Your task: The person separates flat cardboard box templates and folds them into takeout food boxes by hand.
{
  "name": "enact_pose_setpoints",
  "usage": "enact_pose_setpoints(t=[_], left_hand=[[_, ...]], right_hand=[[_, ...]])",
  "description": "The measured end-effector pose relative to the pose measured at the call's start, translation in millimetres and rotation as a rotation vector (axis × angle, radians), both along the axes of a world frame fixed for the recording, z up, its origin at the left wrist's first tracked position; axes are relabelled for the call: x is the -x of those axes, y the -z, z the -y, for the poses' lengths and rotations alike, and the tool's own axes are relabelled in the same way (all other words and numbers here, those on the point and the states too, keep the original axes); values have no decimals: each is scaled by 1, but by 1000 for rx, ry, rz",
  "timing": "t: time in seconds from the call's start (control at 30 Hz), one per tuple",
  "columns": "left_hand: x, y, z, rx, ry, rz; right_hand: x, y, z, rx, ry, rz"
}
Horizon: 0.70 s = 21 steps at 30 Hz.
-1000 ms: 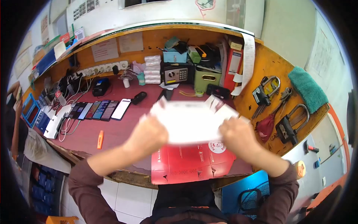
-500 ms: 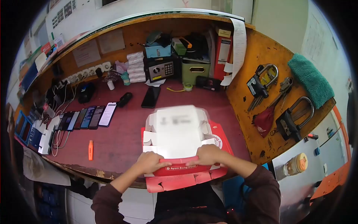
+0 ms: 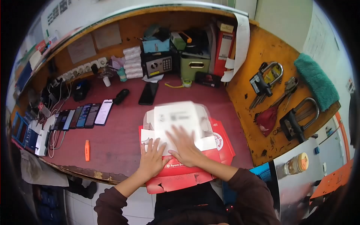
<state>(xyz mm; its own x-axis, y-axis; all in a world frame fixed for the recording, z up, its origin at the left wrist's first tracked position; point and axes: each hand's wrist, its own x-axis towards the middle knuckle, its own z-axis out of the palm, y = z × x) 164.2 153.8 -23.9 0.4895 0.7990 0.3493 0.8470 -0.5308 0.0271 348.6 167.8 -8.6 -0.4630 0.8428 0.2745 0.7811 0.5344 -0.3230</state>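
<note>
A partly folded cardboard food box (image 3: 176, 131), white inside and red outside, lies at the front of the desk. Its inner face carries blurred dark print. Beneath it are more red cardboard pieces (image 3: 224, 144) with a round white label. My left hand (image 3: 152, 159) rests with spread fingers on the box's near left corner, by a white flap. My right hand (image 3: 185, 148) lies flat across the white inside near the middle, fingers apart. Neither hand grips anything. The red near panel with white lettering is partly covered by my hands.
Several phones (image 3: 88, 115) stand in a row at left, near an orange highlighter (image 3: 87, 150). A black phone (image 3: 148, 93) lies behind the box. A small safe (image 3: 159, 66) and green bin (image 3: 195, 66) line the back. Padlocks (image 3: 264, 80) lie on the right-hand wooden ledge.
Both hands have let go of the box's near red edge and now lie flat with fingers spread. My right hand has moved forward onto the white inside, my left onto the left corner.
</note>
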Motion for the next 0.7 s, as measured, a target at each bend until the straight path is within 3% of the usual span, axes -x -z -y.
enact_pose_setpoints(t=[0.13,0.2,0.23,0.27,0.33,0.4,0.43,0.5,0.6,0.63,0.7], left_hand=[[2,-30,6,20,188,-75],[-2,-42,12,475,189,-16],[-2,-47,12,465,191,-16],[2,-51,11,485,229,-12],[9,-62,10,497,260,-4],[17,-83,9,661,387,261],[22,-97,10,686,417,255],[33,-120,10,757,442,352],[48,-135,7,900,427,508],[51,-138,6,1002,463,555],[52,-137,5,1140,526,577]], right_hand=[[-8,-2,0,-55,-46,-125],[-20,-8,-6,206,-196,-451],[-26,-14,-4,366,-210,-617],[-38,-22,-4,358,-214,-614],[-66,-50,0,416,-342,-181],[-94,-70,6,322,-217,-86],[-110,-78,9,314,-221,-83],[-134,-90,14,-93,-187,184],[-129,-100,38,-213,-259,217],[-124,-99,49,-102,-238,22],[-118,-97,53,-154,-310,-5]])
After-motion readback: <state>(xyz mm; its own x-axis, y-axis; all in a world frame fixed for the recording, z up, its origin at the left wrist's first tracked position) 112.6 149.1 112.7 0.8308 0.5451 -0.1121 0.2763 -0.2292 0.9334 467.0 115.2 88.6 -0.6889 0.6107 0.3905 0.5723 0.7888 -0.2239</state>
